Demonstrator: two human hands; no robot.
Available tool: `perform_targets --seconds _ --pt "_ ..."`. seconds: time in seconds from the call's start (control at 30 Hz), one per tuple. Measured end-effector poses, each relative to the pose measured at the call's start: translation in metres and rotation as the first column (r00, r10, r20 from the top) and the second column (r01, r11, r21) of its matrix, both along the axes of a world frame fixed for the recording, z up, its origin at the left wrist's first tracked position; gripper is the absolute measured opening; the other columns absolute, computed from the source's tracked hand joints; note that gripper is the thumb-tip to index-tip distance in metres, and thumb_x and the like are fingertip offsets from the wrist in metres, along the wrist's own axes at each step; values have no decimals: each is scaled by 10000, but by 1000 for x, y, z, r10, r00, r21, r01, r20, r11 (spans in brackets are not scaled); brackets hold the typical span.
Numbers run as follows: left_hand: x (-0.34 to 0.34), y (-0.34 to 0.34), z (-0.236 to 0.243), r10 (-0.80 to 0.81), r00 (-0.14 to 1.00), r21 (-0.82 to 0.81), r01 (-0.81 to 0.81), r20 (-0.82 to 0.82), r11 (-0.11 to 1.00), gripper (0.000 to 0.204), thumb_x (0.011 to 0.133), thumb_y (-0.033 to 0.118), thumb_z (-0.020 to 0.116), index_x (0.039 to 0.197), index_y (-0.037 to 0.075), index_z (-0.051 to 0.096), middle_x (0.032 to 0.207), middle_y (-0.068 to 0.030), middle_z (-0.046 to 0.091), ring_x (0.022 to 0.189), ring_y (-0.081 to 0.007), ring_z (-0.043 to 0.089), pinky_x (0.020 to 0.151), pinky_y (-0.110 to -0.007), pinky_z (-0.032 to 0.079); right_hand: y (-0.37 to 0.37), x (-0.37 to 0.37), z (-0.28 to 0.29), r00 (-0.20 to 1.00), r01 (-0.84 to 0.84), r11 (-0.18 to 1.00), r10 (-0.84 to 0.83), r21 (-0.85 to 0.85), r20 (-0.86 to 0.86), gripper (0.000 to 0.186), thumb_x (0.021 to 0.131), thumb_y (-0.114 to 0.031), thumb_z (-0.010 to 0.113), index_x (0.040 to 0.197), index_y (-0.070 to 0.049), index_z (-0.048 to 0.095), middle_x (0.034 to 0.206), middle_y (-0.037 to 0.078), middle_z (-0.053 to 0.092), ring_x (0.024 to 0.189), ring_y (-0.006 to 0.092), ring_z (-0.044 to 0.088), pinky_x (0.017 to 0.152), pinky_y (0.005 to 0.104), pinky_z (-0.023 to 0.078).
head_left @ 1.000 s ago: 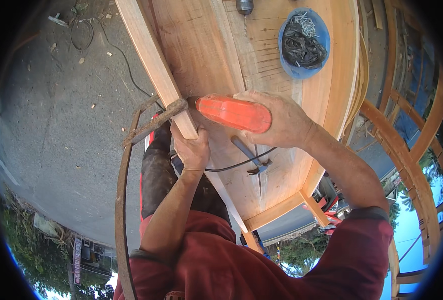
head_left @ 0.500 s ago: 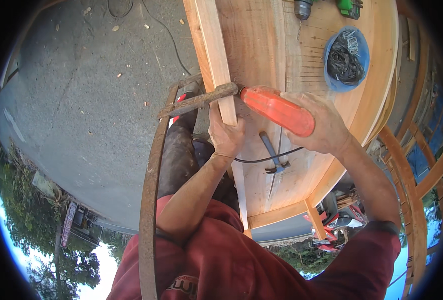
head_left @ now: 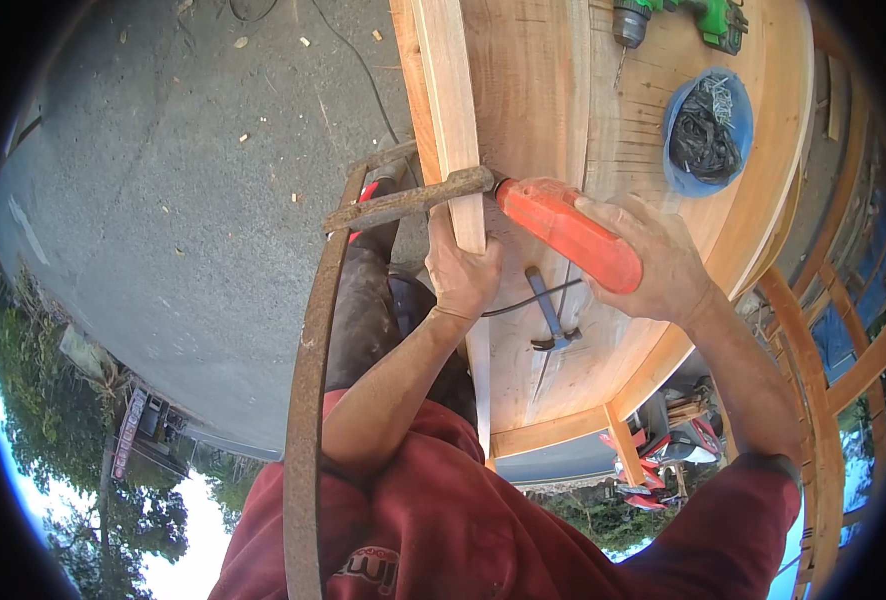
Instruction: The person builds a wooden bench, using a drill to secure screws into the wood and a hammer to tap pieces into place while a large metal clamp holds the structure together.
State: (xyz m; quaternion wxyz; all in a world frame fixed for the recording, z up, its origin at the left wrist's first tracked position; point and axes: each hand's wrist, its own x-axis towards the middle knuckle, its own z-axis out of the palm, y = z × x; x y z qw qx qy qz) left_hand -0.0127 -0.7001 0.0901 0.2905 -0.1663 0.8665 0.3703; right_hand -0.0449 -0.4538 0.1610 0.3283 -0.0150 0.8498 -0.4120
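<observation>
A rusty bar clamp [head_left: 315, 380] rises past my left side, and its sliding arm [head_left: 393, 207] crosses over a pale wooden strip [head_left: 453, 90]. The strip lies along the near-left edge of a wide wooden panel [head_left: 533, 80]. My right hand [head_left: 668, 260] is wrapped round the clamp's orange-red handle [head_left: 563, 225], which slants over the panel. Just below the clamp arm, my left hand [head_left: 463, 275] grips the end of the strip; some of its fingers are hidden beneath. A claw hammer [head_left: 545, 300] rests on the panel between my hands, across a black cable [head_left: 513, 307].
At the panel's far end lie a drill [head_left: 630, 28] with a thin bit and a green tool body [head_left: 720, 25]. A blue bowl [head_left: 681, 168] holds screws and a black plastic bag. Wooden frames [head_left: 813, 420] stand at right; a grey floor [head_left: 203, 200] spreads left.
The view has shifted slightly, so the panel and tools sit a little further right and lower. My right hand has turned a bit on the clamp handle; my left keeps its hold.
</observation>
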Motion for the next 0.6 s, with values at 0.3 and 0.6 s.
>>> perform_targets --seconds 0.3,0.6 --pt "3 -3 -10 33 998 13 -32 -45 999 601 750 106 641 1315 12 457 1140 -260 591 1054 -464 609 896 -495 501 -1 4 -6 959 -216 967 236 137 -158 675 716 -306 808 1324 -126 576 988 113 629 821 284 668 681 419 559" --pt "4 -4 -11 22 997 -23 -23 -72 999 583 768 134 657 1300 -8 465 1057 -257 664 984 -427 668 873 -455 519 8 -17 -10 940 -250 951 283 183 -189 725 690 -354 835 1337 -151 579 988 122 623 814 295 670 689 410 556"
